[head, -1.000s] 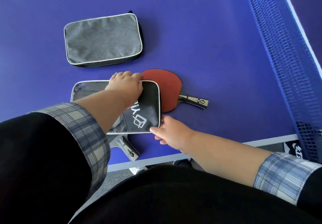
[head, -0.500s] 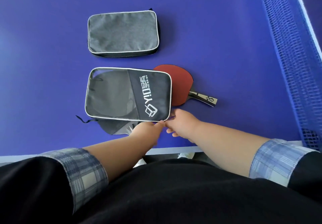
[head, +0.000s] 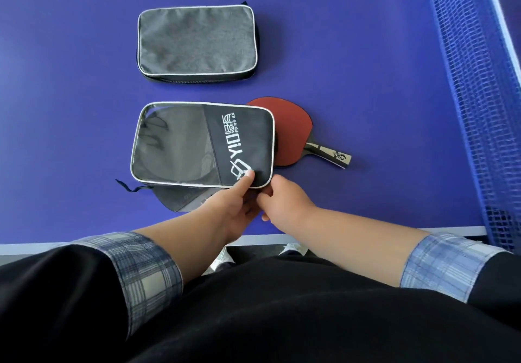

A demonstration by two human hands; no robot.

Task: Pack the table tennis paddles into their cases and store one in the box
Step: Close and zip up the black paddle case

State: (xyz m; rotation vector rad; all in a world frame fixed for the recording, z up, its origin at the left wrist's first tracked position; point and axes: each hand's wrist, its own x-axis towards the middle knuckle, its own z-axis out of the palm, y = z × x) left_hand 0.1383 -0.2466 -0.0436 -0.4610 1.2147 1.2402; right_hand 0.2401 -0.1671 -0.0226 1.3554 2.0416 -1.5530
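I see the purple table filling most of my view, its white edge running along the near side and the blue net standing down the right. On it lie 2 cases. The grey case sits farther out, flat and apart from everything else. The black case, nearer to me, has a see-through panel on its left half and white lettering on its right half; it lies partly over the red paddle, whose blade pokes out on the right with the handle pointing toward the net. A second dark paddle shows from under the black case's near edge. My left hand pinches the black case at its near right corner, thumb pressed on top by the logo. My right hand is touching the left, its fingers curled under that same corner; I cannot tell whether it actually grips the case.
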